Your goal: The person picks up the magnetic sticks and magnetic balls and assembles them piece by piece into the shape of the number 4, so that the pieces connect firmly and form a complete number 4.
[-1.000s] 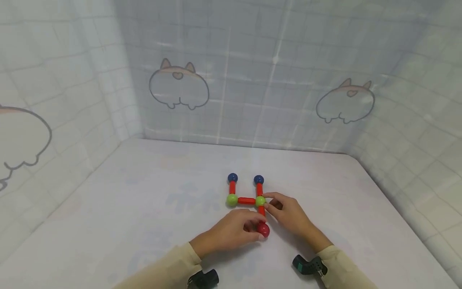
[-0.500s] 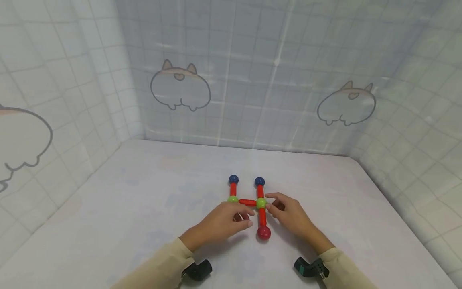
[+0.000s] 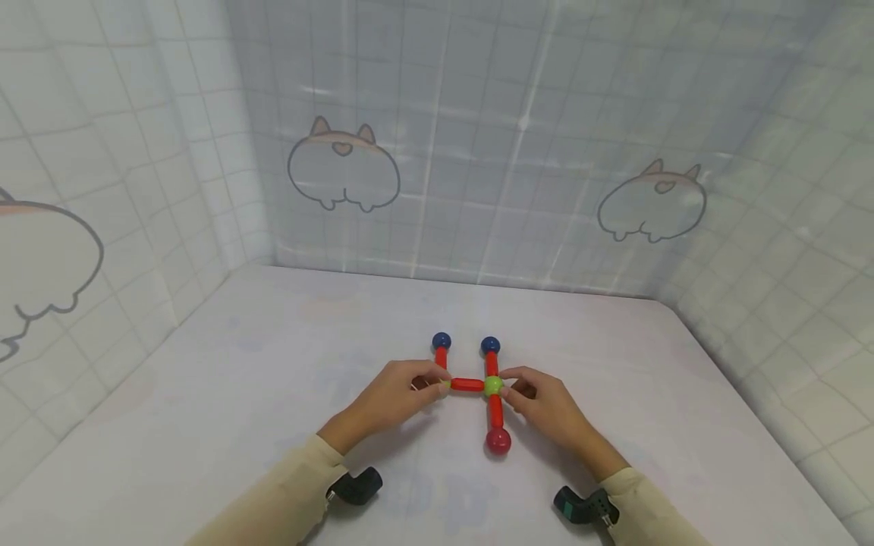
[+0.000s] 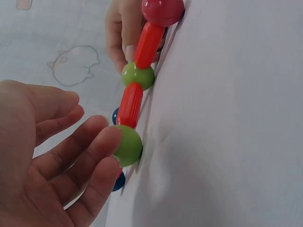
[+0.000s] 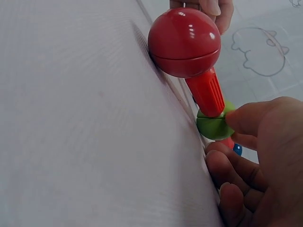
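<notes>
A toy build of balls and red sticks lies on the table. My right hand [image 3: 546, 402] pinches the right green ball [image 3: 493, 387] between thumb and finger. Beside the left green ball [image 4: 129, 145] is my left hand [image 3: 392, 394], its fingers loosely bent; fingertips overlap that ball in the left wrist view, and the thumb stands apart from it. A red crosswise stick [image 3: 467, 384] links both green balls. From the right one, another stick [image 3: 496, 411] leads to a red ball [image 3: 498, 441] nearest me. Two blue balls [image 3: 441, 341] cap the far sticks.
The white table [image 3: 273, 341] spreads around the build. Tile-patterned sheets with cartoon animal drawings [image 3: 344, 171] rise at the back and both sides. A black wrist-worn device [image 3: 355, 485] sits on each forearm.
My left hand has let go of the red ball and moved up and left to the left green ball. My right hand stays at the right green ball.
</notes>
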Motion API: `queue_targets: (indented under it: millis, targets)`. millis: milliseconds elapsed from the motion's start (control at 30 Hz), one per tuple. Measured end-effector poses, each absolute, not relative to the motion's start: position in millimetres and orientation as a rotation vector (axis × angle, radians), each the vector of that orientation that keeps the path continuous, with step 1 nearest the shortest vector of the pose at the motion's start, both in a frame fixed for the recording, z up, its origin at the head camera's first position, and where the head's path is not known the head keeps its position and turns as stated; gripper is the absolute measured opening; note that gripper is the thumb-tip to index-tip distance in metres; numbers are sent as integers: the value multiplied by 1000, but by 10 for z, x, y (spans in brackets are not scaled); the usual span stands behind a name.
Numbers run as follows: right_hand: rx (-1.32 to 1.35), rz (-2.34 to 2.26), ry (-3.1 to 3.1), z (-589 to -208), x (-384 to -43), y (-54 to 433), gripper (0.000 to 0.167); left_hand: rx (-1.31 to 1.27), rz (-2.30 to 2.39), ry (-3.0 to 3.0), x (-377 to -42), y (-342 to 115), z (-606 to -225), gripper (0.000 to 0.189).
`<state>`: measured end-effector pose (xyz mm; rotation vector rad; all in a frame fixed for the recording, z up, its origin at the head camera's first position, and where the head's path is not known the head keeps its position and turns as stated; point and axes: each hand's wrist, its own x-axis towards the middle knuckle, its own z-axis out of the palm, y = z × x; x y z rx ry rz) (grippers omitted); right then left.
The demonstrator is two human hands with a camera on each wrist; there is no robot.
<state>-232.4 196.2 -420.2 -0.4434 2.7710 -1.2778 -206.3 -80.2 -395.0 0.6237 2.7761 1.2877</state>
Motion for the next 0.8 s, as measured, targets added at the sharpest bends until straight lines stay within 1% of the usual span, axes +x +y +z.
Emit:
queue_targets:
  millis: [200,467,667,800]
  targets:
    - [-443,-1283,2773,-4209,-2353,1950,31,599,1285,2787,-2096,-833,-3957,19]
    - [-435,-1271,2788,-4210,-2370,1927,31,593,1297,2808,-2121,-897,-3975,16]
    - [-393,-1269,2762,-4209,-2357,1970,30,501,1292,2837,-2164,-982,-4012,18]
    - [-360,-1268,2753,-4201,-2378,2109,27,441,1279,2860,-2221,-1049,-4047,19]
